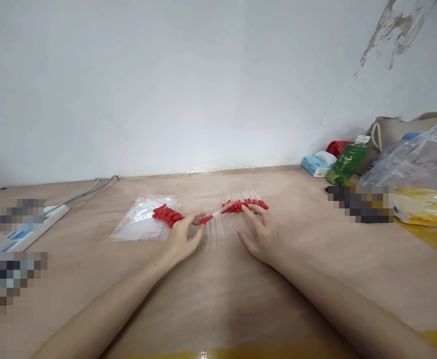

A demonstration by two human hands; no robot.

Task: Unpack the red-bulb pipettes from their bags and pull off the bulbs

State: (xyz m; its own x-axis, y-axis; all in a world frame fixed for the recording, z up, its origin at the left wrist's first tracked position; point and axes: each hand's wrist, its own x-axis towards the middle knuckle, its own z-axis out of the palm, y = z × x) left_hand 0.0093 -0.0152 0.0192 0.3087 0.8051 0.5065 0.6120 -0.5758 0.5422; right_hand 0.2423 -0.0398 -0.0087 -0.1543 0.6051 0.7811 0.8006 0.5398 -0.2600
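Observation:
My left hand (184,237) pinches a glass dropper by its red rubber bulb, and the dropper's pale, blurred tube slants up to the right. A pile of red rubber bulbs (167,215) lies just beyond that hand, partly over clear plastic bags (139,219). My right hand (261,234) has its thumb and fingers apart, with the fingertips at a row of red-bulbed droppers (236,205) whose clear tubes point toward the wall. Between my hands, thin clear tubes (218,232) lie side by side on the table; whether they carry bulbs I cannot tell.
A white power strip (41,232) with a grey cable sits at the left. Back right are a blue tissue pack (315,165), a green bottle (348,162) and plastic bags (412,164). Yellow tape (427,242) runs along the brown table covering (315,279); a wall stands behind.

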